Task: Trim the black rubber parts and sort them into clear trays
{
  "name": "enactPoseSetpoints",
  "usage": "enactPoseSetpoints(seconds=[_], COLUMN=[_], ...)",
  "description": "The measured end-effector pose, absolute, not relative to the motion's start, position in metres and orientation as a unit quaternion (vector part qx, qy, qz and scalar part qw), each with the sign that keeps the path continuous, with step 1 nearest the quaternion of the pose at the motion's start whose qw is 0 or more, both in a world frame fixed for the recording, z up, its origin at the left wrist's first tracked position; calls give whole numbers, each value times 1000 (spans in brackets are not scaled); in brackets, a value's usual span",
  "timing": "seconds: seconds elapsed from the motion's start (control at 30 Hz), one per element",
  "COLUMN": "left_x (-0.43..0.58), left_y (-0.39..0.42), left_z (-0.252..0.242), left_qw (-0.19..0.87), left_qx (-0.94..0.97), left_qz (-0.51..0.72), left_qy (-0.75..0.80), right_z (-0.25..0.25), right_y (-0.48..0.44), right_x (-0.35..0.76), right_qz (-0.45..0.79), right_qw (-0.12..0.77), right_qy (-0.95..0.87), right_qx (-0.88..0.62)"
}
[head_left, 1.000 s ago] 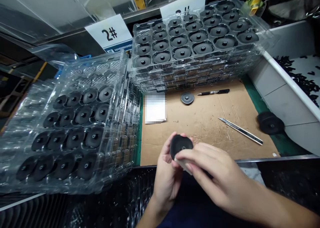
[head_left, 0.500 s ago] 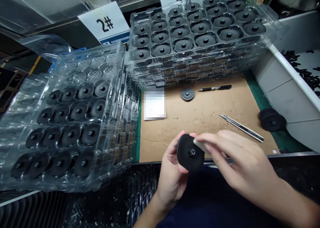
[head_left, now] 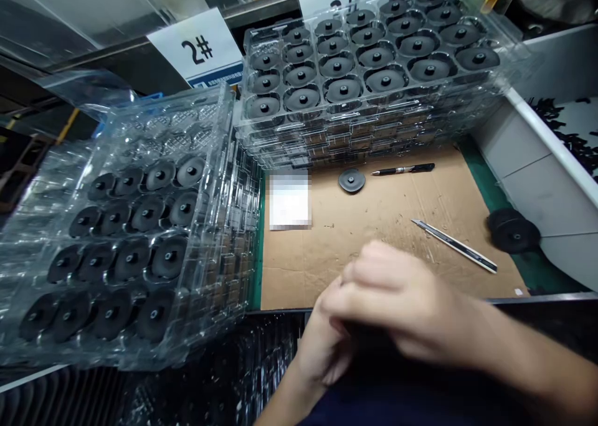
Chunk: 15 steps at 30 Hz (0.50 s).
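As the right hand (head_left: 397, 295) is folded over the left hand (head_left: 327, 345), blurred, whatever is held is hidden and the grip cannot be told. A black disc (head_left: 351, 180) is seen on cardboard (head_left: 387, 251), beside a pen (head_left: 402, 169), below stacked trays (head_left: 369, 89).

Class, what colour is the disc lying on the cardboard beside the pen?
The disc is black; it shows best in the head view.
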State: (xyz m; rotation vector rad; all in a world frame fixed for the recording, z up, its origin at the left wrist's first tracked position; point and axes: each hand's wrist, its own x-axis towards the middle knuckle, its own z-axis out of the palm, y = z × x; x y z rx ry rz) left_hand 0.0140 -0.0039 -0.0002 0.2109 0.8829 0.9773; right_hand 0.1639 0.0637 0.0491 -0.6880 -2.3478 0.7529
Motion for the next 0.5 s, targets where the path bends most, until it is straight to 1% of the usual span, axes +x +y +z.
enactPoseSetpoints(seconds=[0.07,0.13,0.17,0.23,0.37,0.43,0.5], left_x=[14,12,10,8,5,5,8], left_y=[1,5,5,4,2,3,5], left_z=[4,7,7,5,-2,-2,1], left_qw=[823,852,860,867,865,868,870], left_qx=[71,47,39,29,22,28,34], left_qz=[444,434,429,423,423,418,409], left_qy=[347,291,273,261,269,268,275], right_z=[35,15,3,-21,-58,-56,-35], right_y=[74,78,75,61,27,22,26], right_x=[176,190,195,201,200,200,199], right_qz=[272,269,281,322,382,381,357], right_qw=[282,254,239,220,222,232,256], right_qy=[-845,-806,-790,-773,-763,-754,-736], right_qx=[-363,-463,-490,-502,-472,-482,-515])
